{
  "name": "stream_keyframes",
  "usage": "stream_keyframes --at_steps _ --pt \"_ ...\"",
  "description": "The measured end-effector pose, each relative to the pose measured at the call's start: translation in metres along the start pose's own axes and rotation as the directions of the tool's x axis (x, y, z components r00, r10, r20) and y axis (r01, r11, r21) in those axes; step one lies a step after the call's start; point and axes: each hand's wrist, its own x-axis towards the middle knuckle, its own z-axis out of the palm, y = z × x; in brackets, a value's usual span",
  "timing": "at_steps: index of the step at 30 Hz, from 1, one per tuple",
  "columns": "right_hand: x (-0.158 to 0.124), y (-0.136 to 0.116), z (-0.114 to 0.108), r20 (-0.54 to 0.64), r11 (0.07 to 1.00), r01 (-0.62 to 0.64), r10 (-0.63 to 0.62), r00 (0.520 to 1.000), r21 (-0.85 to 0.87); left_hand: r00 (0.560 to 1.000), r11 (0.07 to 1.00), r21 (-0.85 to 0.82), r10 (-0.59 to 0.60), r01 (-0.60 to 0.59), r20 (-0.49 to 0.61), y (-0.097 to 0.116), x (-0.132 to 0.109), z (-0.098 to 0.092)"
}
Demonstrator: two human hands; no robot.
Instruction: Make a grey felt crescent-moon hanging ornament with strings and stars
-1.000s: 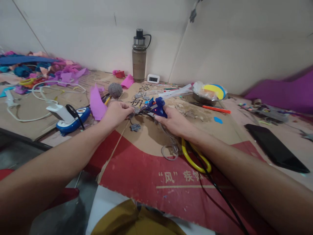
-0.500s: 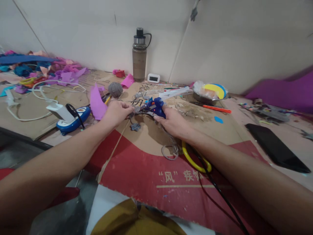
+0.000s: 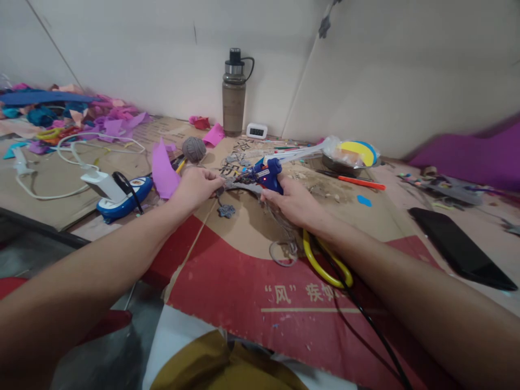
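My right hand [image 3: 298, 200] is wrapped round a blue hot glue gun [image 3: 271, 174], its nozzle pointing left and a small red light lit on its side. My left hand [image 3: 197, 187] pinches the end of a grey strip [image 3: 247, 187] that looks knitted or yarn-covered. The nozzle is close to the strip near my left fingertips; whether they touch I cannot tell. A grey star-shaped piece [image 3: 226, 210] hangs or lies just below my left fingers. Loose grey yarn [image 3: 284, 253] trails beneath my right hand, beside yellow-handled scissors [image 3: 325, 265].
Behind my hands are a grey yarn ball [image 3: 194, 149], a water bottle [image 3: 234, 97] and a small white clock [image 3: 257, 131]. A blue power strip [image 3: 124, 199] sits left; a bowl [image 3: 345, 165], an orange pen [image 3: 361, 182] and a black phone [image 3: 461, 248] are right. A black cord [image 3: 374, 325] runs under my right forearm.
My right hand and the glue gun have shifted slightly right, drawing the nozzle back from my left fingers. My left hand keeps its pinch on the grey strip.
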Motion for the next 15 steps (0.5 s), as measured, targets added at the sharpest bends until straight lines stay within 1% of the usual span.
stream_keyframes --at_steps 3,8,13,15 --pt "0.002 0.002 0.001 0.011 1.0 -0.008 0.009 1.0 -0.023 1.0 1.0 0.013 0.005 -0.005 0.007 0.0 0.0 0.0" --pt "0.002 0.002 0.001 -0.008 0.988 -0.005 0.004 1.0 -0.156 1.0 1.0 0.022 0.015 -0.015 0.015 -0.001 0.001 -0.001" --pt "-0.006 -0.011 -0.005 0.035 0.953 0.123 -0.118 0.992 -0.275 1.0 0.999 0.037 0.009 -0.009 -0.001 -0.001 0.0 0.0" --pt "-0.01 -0.016 -0.008 0.052 0.939 0.154 -0.145 0.988 -0.307 1.0 0.999 0.036 -0.001 0.001 -0.012 -0.002 0.001 0.0"
